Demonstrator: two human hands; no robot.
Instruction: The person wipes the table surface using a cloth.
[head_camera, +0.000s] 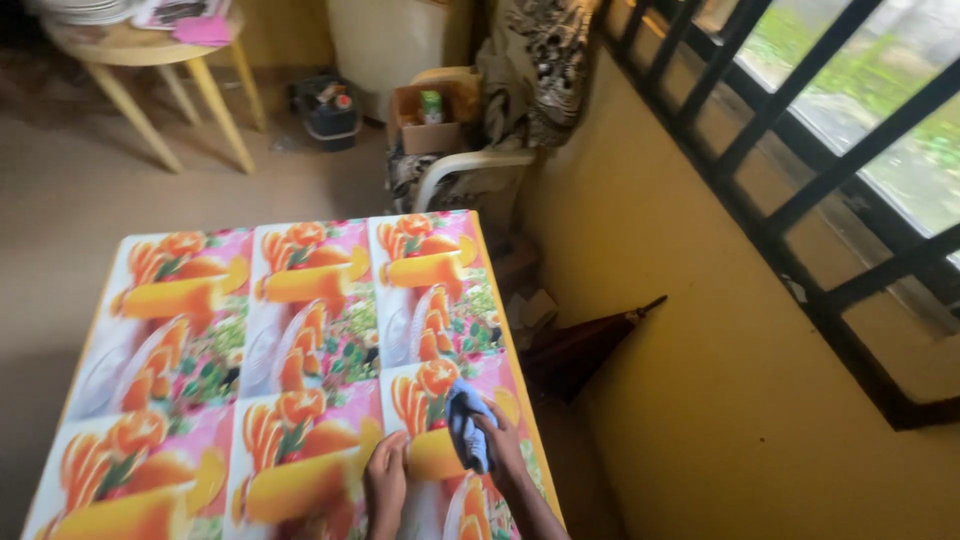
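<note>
Blue cloth (467, 425) is pressed flat under the right hand (500, 445) near the bench's (300, 330) near right corner, on the fruit-print cover. The left hand (385, 478) is laid open just beside it, holding nothing. Wiping appears to be in hand; a sweep toward the far edge seems called for. Beyond, a white chair (470, 165) and a cardboard box (430, 120) are seen.
</note>
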